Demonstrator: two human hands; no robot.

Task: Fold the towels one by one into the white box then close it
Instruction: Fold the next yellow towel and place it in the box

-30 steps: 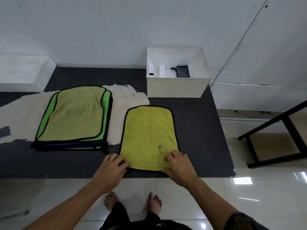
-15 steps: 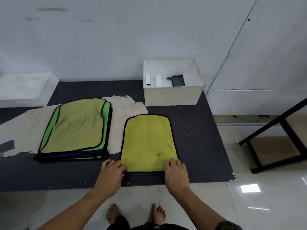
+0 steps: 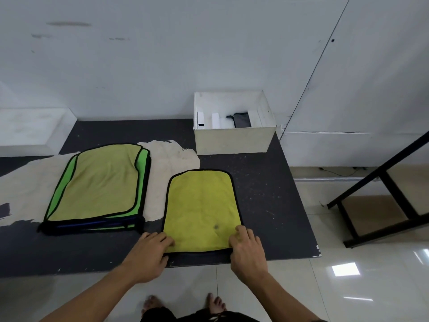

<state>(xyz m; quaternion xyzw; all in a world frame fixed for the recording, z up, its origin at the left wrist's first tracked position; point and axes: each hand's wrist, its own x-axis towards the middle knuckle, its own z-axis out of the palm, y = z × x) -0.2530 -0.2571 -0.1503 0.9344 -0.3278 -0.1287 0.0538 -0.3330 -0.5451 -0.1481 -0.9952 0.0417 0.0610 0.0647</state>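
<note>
Your left hand pinches the near left corner of the yellow towel, fingers over its black hem. Your right hand grips the near right corner with bent fingers. The towel lies flat at the near edge of the dark, speckled tabletop, just right of a stack of green and olive towels on a worn beige patch. The white box stands open behind it, against the pale wall. Glossy floor tiles and a black frame lie to the right.

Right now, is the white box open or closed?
Open. The white box has no lid on top, and you can see down inside to white pieces and a dark thing.
</note>
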